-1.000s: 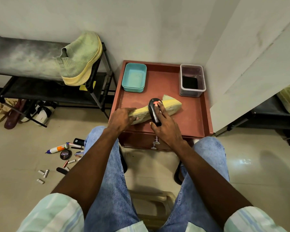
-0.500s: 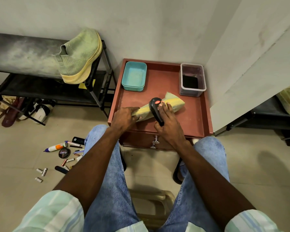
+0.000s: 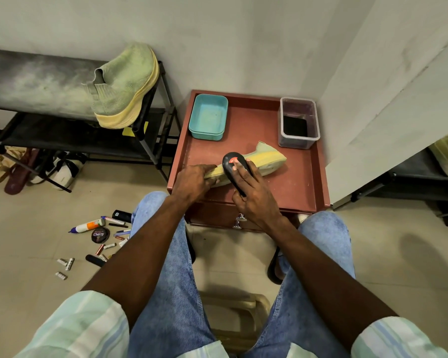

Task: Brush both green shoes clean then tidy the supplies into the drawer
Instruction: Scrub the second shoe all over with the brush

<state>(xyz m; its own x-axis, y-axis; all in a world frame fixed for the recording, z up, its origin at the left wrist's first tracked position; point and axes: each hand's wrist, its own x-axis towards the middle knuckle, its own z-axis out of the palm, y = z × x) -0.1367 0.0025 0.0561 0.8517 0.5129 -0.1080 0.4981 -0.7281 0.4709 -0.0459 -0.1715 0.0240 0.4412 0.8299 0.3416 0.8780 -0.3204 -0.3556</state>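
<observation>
A green shoe (image 3: 268, 160) with a yellow sole lies on its side on the red-brown table top (image 3: 298, 184). My left hand (image 3: 193, 182) grips its near end. My right hand (image 3: 254, 195) holds a black brush (image 3: 234, 165) with a red mark and presses it against the shoe's side. The second green shoe (image 3: 122, 86) leans on the top shelf of a black rack (image 3: 36, 81) at the left. Under the table top's front edge, a drawer (image 3: 212, 215) with a metal knob sits closed.
A teal tray (image 3: 208, 117) and a clear box (image 3: 298, 122) with something dark inside stand at the table's back. Glue, a polish tin (image 3: 100, 235), pens and batteries litter the floor at the left. Sandals lie under the rack. A white door panel stands at the right.
The shoe's far end has swung slightly away and to the right. My right hand has slid the brush along the shoe's side. My left hand keeps its grip.
</observation>
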